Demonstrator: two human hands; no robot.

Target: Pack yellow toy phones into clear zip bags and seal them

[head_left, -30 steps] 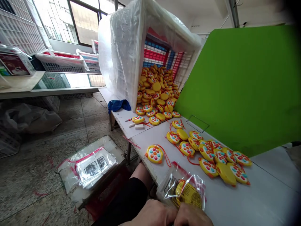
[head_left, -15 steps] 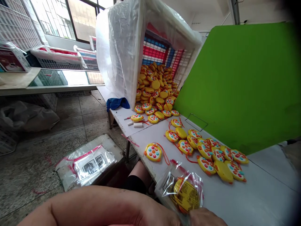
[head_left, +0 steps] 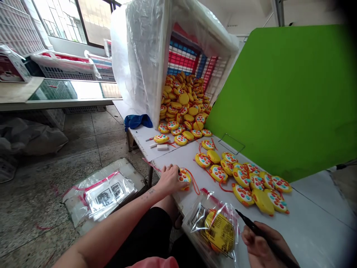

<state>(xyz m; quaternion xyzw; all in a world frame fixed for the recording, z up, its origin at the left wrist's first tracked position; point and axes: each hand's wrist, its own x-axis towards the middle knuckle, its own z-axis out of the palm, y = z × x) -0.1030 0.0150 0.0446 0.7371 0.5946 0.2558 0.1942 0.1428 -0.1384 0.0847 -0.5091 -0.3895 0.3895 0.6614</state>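
Observation:
My left hand (head_left: 169, 180) is at the near table edge, its fingers and thumb closed around a yellow popper toy (head_left: 184, 178) with coloured dots and an orange cord. The cord trails to the right on the table, and the hand covers the toy's left side. At the lower right, my right hand (head_left: 260, 238) grips a black marker pen (head_left: 258, 230), its narrow end pointing up and left. Between the hands lies a clear zip bag (head_left: 200, 212) with a pink strip and black print, a yellow toy (head_left: 220, 230) inside it.
More yellow toys (head_left: 219, 173) lie loose across the table (head_left: 170, 158). Behind them, a plastic-wrapped basket (head_left: 142, 67) on its side spills toys forward. A green board (head_left: 281, 100) stands at right. Printed bags (head_left: 110, 195) rest on a low stool at left, and a blue cloth (head_left: 138, 121) lies by the basket.
My left hand has moved from the bagged toy up and left to the single toy at the edge. My right hand has drawn back right, and the marker pen now shows in it.

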